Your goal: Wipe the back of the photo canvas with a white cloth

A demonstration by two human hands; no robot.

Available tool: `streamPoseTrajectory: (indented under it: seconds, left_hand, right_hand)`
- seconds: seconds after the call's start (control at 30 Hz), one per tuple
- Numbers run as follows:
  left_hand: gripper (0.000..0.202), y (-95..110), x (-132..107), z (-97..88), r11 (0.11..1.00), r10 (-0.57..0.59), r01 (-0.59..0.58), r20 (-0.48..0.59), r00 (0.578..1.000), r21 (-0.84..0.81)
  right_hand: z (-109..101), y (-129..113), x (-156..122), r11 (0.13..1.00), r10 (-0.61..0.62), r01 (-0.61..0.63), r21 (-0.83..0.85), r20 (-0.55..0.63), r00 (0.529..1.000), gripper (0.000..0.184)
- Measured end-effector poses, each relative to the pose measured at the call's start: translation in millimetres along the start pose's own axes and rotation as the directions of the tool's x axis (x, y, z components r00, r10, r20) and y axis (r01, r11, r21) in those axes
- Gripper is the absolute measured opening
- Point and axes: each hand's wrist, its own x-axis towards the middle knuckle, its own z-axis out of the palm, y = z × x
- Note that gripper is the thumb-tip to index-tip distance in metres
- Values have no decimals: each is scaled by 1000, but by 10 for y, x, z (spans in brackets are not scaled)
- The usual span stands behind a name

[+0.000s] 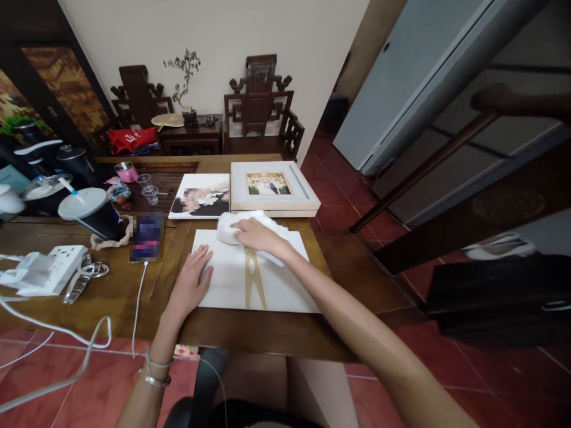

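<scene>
A white flat panel (223, 279) lies on the wooden table before me. On its face is a tan A-shaped piece (253, 279), its upper end partly hidden by my right hand. My right hand (256, 233) is closed on a bunched white cloth (229, 229) and presses it against the panel's far part. With fingers stretched out, my left hand (194, 276) rests flat on the panel's left edge. Just beyond the panel lie a photo print (203, 205) and a white picture frame (303, 189) that holds a small picture.
To the left are a phone (146, 236) on a white cable, a power strip (62, 270), a metal clip-like tool (82, 276) and a lidded cup with a straw (96, 214). Small clear cups (149, 190) stand farther back. Carved chairs (261, 101) line the wall.
</scene>
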Motion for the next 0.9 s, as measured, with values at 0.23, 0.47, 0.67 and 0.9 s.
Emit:
streamPoseTrajectory:
  seconds: [0.23,0.47,0.67,0.9]
  left_hand:
    - [36,45,-17,-17,1000,10,-10,3,1000,26]
    - [38,74,4,-27,998,-16,13,43,999,59]
    - [39,41,6,-8,998,-16,14,44,999,56]
    - [38,56,12,-34,1000,-11,11,27,1000,17]
  right_hand:
    - [112,657,-858,1000,31,-30,7,-106,994,25]
    - [489,283,-1881,953,-271,279,120,-81,959,24]
    - [66,294,-1758,958,-191,203,203,-81,978,29]
    - [230,529,-922,986,-137,117,-118,-174,975,19]
